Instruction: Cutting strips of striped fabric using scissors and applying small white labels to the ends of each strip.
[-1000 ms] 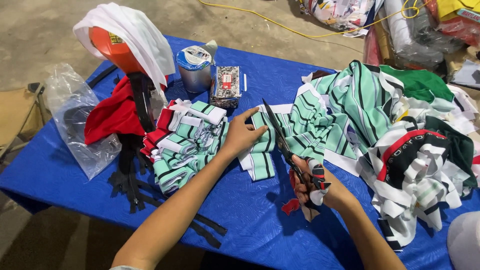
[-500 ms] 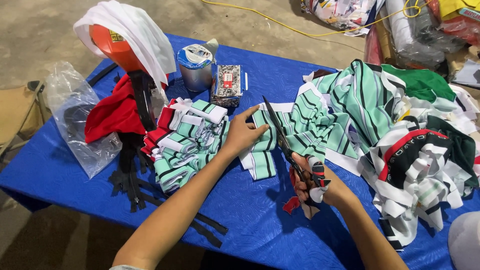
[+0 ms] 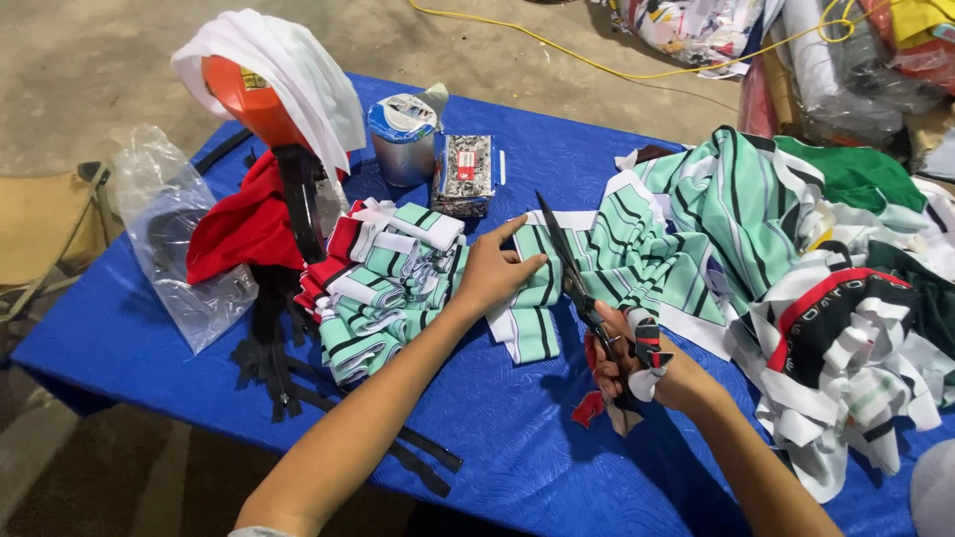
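Scissors (image 3: 569,267) are partway into the striped cloth (image 3: 607,249) on the blue table (image 3: 517,428). The right hand (image 3: 627,360) is clamped on the handles, and the left hand (image 3: 494,270) lies flat, fingers spread, pinning the cloth. A stack of cut pieces (image 3: 383,283) sits to the left; a big uncut heap (image 3: 796,259) waits on the right, so plenty looks left.

Small rectangular packet (image 3: 465,175), clear wrap over black-and-white contents with a red label, flat on the blue counter (image 3: 517,428) just right of the tin. Cylindrical metal tin (image 3: 403,139), blue-and-white top. Crumpled clear plastic bag (image 3: 174,239), left edge. Yellow label (image 3: 255,80) on the orange object.
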